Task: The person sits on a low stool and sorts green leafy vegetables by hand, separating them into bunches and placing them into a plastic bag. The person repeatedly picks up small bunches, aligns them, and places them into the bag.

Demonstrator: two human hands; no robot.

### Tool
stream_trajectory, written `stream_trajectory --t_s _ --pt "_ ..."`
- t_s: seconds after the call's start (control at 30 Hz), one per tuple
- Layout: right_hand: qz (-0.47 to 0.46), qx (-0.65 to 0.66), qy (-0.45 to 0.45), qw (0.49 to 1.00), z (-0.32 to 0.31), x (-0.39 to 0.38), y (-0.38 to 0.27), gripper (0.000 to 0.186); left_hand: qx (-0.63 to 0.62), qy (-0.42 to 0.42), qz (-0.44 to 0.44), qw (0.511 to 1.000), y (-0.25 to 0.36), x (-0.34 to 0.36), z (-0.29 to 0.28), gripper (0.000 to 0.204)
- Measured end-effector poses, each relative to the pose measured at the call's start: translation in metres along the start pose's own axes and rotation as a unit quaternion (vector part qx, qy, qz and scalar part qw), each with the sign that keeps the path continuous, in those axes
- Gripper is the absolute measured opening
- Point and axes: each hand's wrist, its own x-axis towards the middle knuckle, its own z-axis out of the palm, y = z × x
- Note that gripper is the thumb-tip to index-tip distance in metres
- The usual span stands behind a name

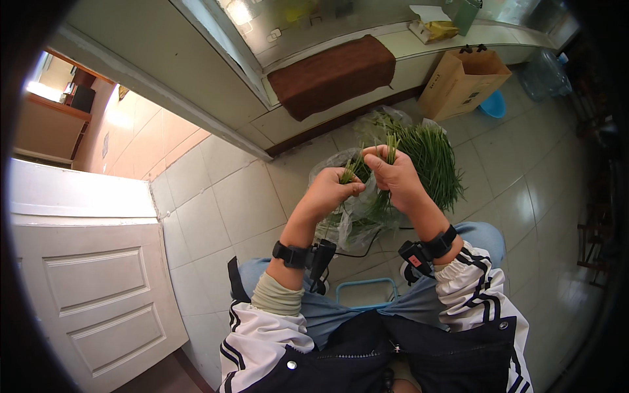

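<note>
My left hand (333, 192) is closed round a small bunch of garlic chives (352, 170), whose cut ends stick up past the fingers. Close beside it, my right hand (398, 175) grips another slim bunch of chives (392, 145); its leaves hang down below the palm. Under both hands lies a clear plastic bag (341, 226) with more greens in it, partly hidden by the hands. A large heap of long green chives (432, 160) rests on the floor just right of my right hand.
A brown paper bag (462, 85) and a blue basin (493, 105) stand beyond the heap, near a big water bottle (545, 75). Brown cloth (334, 75) drapes over the ledge. At left is a white panelled door (98, 288). A blue metal frame (367, 295) shows between my legs.
</note>
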Motion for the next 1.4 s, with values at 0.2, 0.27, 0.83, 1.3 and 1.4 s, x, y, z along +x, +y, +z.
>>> stream_trajectory --t_s 0.2,0.27,0.83,1.3,1.4 --pt "-0.007 0.015 0.018 1.0 -0.009 0.001 -0.012 0.009 0.002 -0.01 0.027 1.0 -0.003 0.006 0.009 0.014" --pt "-0.029 0.064 0.029 0.997 -0.016 0.001 -0.022 0.008 0.029 0.015 0.006 0.999 -0.006 0.007 0.006 0.013" --pt "-0.021 -0.033 0.051 0.998 -0.022 -0.021 -0.035 0.009 0.052 0.208 0.013 0.977 -0.033 -0.013 -0.018 0.014" --pt "0.064 -0.09 0.012 0.994 0.002 -0.015 0.009 0.01 -0.085 0.088 0.057 0.991 -0.009 -0.013 0.011 0.012" --pt "0.073 -0.087 0.013 0.993 0.003 -0.012 0.011 0.01 -0.094 0.12 0.071 0.986 -0.011 -0.013 0.006 0.012"
